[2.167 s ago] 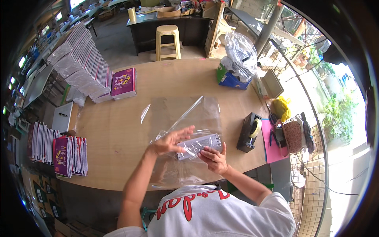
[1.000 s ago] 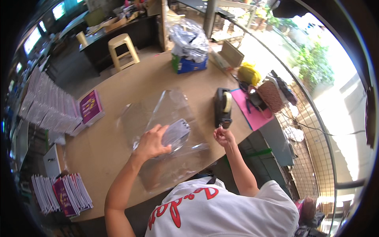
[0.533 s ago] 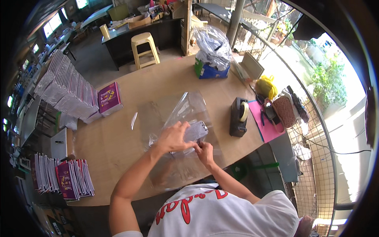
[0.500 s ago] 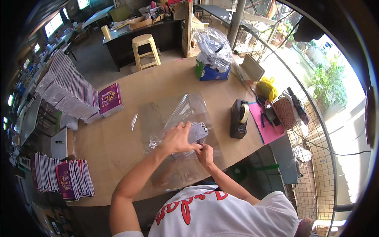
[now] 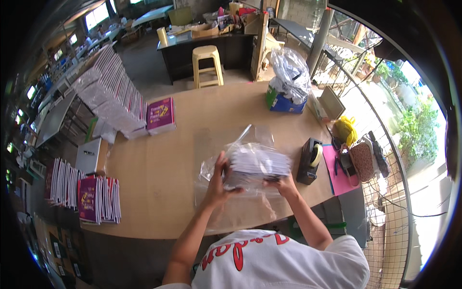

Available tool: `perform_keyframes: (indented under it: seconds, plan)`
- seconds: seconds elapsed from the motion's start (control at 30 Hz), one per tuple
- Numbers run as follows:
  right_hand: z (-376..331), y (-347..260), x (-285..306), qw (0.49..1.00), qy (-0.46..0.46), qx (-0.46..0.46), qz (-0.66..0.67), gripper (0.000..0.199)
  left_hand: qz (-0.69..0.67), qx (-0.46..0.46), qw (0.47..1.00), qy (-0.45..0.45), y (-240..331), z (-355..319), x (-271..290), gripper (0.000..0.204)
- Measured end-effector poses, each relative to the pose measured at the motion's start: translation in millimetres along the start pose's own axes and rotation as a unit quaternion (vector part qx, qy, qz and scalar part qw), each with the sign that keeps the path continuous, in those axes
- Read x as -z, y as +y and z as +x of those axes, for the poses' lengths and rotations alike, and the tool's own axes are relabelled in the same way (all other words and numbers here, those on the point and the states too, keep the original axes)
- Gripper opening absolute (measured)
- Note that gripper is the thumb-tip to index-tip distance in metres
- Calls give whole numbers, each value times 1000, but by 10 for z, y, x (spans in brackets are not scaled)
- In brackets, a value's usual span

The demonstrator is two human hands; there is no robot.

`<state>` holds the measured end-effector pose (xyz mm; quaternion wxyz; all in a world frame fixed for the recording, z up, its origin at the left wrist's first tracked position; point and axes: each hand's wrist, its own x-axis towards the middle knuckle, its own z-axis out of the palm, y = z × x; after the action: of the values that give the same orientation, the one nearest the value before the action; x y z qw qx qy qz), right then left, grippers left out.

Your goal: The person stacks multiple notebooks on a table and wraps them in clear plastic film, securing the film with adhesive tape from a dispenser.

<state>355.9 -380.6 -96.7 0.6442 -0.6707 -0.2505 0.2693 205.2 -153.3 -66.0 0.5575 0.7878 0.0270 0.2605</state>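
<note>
A thick stack of booklets [image 5: 260,161] sits between my two hands, its pale page edges showing, slightly smeared by motion. Clear plastic is wrapped loosely around it and bunches out at the left. My left hand [image 5: 220,182] grips the left end, with fingers up the side and the thumb below. At the near right corner, my right hand [image 5: 283,184] holds the stack from underneath, its fingertips partly hidden. Beneath lie clear plastic sheets [image 5: 216,214], spread flat on the brown table [image 5: 154,178].
Left are a tall stack of wrapped booklets [image 5: 110,94], a purple-covered pile [image 5: 161,115] and more booklets [image 5: 98,200]. A black tape dispenser [image 5: 308,164] stands right, beside pink paper [image 5: 346,179] with tools and a patterned pouch [image 5: 362,156]. A blue-green box [image 5: 285,102] holds crumpled plastic.
The booklet stack, earlier mostly hidden under my left hand, is now tipped up with its page edges showing. My hands have moved apart to its two ends. The whole view has shifted.
</note>
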Motion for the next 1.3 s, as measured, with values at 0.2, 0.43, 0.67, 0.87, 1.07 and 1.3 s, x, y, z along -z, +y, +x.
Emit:
perform_keyframes:
  seconds: [0.2, 0.43, 0.67, 0.87, 1.07, 1.3]
  plan:
    - [255, 761, 148, 981, -22, 95, -169, 102, -118, 110, 986, 30, -827, -261, -348, 109]
    - [129, -1627, 30, 859, -125, 300, -396, 87, 428, -181, 872, -154, 666, 507, 711, 58]
    - [306, -1513, 139, 712, -214, 344, -574, 56, 113, -181, 973, -84, 945, 626, 844, 41]
    - [-223, -1581, -298, 760, -123, 320, -553, 43, -186, 63, 975, 98, 122, -39, 348, 93]
    - [-259, -1275, -455, 752, -125, 348, -545, 34, 384, -27, 904, -186, 834, 1107, 406, 47]
    - [-203, -1272, -398, 796, -20, 247, -552, 54, -163, -43, 939, 301, 125, 314, 210, 61]
